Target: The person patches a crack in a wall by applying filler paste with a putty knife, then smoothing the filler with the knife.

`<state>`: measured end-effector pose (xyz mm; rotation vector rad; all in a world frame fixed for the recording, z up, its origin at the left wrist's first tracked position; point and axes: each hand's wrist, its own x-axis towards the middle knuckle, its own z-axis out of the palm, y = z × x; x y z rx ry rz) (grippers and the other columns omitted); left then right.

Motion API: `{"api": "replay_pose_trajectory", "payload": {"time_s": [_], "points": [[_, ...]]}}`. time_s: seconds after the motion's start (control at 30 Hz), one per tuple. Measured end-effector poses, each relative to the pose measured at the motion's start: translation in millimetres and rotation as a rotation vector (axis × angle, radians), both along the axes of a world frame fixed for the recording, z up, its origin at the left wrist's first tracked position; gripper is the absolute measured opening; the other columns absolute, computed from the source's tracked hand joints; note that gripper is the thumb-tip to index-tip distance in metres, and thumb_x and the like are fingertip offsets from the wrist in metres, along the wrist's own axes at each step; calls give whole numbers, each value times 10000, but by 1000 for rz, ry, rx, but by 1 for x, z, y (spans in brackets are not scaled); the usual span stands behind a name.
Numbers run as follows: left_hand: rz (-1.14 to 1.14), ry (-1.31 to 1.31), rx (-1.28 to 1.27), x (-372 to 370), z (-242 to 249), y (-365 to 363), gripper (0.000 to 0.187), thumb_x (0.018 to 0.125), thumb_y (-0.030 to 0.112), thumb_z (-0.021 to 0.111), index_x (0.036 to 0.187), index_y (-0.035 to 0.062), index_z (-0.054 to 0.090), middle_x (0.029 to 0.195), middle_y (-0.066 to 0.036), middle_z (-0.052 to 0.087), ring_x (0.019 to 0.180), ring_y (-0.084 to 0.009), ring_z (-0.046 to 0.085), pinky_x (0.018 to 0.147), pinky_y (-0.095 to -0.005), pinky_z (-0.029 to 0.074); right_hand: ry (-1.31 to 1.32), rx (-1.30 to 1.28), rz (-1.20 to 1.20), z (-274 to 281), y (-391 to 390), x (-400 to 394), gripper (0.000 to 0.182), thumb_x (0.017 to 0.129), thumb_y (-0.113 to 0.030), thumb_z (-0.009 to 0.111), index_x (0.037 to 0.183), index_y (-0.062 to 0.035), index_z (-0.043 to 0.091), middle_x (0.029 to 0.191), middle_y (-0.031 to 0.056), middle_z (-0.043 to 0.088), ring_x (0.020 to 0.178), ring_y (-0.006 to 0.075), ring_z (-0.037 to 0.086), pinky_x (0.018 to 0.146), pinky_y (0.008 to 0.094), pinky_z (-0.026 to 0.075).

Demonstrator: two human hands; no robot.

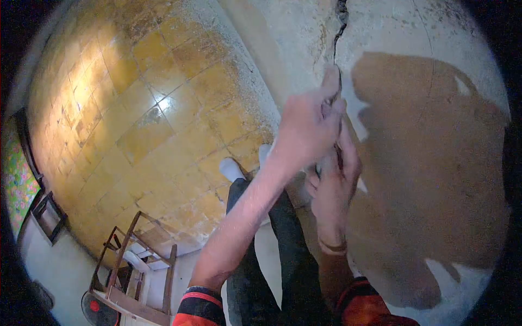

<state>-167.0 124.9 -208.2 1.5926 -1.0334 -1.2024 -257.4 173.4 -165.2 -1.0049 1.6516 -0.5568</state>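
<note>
A dark crack [340, 31] runs down the pale plastered wall [391, 32] and ends behind my fingers. My left hand [312, 122] is at the lower end of the crack, its index finger stretched upward along the wall and its other fingers curled in. Just below and partly behind it, my right hand [334, 187] is closed, with its fingers pointing up toward the left one. A small dark bit shows between the right fingers, too blurred to name. Whatever the left fingers pinch is hidden.
Worn yellow floor tiles [157, 130] spread to the left of the wall. My feet in pale socks [231, 169] stand near its base. A wooden frame [128, 244] and a fan-like round object [98, 309] are at lower left, with floral cloth [22, 185] above.
</note>
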Motion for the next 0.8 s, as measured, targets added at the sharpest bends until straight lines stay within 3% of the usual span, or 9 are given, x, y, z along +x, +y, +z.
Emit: {"api": "replay_pose_trajectory", "payload": {"time_s": [0.1,0.2,0.3,0.4,0.5,0.6,0.7,0.8], "points": [[47,94,-103,-6,4,11,482,878,131,570,1351,99,484,587,-81,330,563,-83,374,531,-304,405,-25,-75,4,0,5,-2,545,929,-207,539,1404,-4,368,1304,150,546,1126,240,564,899,340,481],[19,108,-27,-7,17,10,487,873,113,571,1351,96,480,593,-77,332,569,-77,374,523,-304,401,289,-157,241,14,9,-17,518,924,-189,533,1384,2,390,1247,160,576,1076,255,585,855,343,497],[-61,117,106,10,28,1,466,846,102,552,1304,49,478,770,-270,571,753,-433,608,642,-417,476,73,-98,63,15,7,-8,513,914,-177,546,1378,-10,402,1236,157,577,1055,236,582,841,347,497],[5,109,-19,-4,23,10,448,849,119,555,1287,44,496,759,-271,567,745,-436,604,635,-425,473,-39,-95,11,11,0,-2,507,911,-175,548,1373,-16,413,1220,153,580,1024,213,581,815,348,501],[4,95,40,15,21,-10,388,852,132,552,1226,33,529,739,-275,558,736,-440,601,626,-446,467,10,-107,77,3,-12,3,499,922,-195,530,1368,0,423,1188,146,589,980,189,584,772,338,508],[-7,95,-87,2,15,7,493,871,120,573,1353,94,471,627,-87,330,589,-78,393,544,-308,419,-32,4,-40,10,-1,6,495,929,-214,513,1363,11,431,1140,144,605,951,183,592,740,329,513],[9,28,-28,6,14,-4,495,868,112,571,1352,88,471,625,-89,347,579,-86,392,552,-308,424,-16,-27,19,12,-11,1,500,930,-228,509,1373,-11,428,1107,143,617,943,184,597,729,330,518],[41,10,-61,18,18,-17,317,852,120,536,1152,19,545,730,-295,538,737,-457,585,618,-455,462,-42,-101,46,5,-22,14,526,929,-251,516,1385,-12,410,1121,139,619,956,184,596,739,330,520]]}}
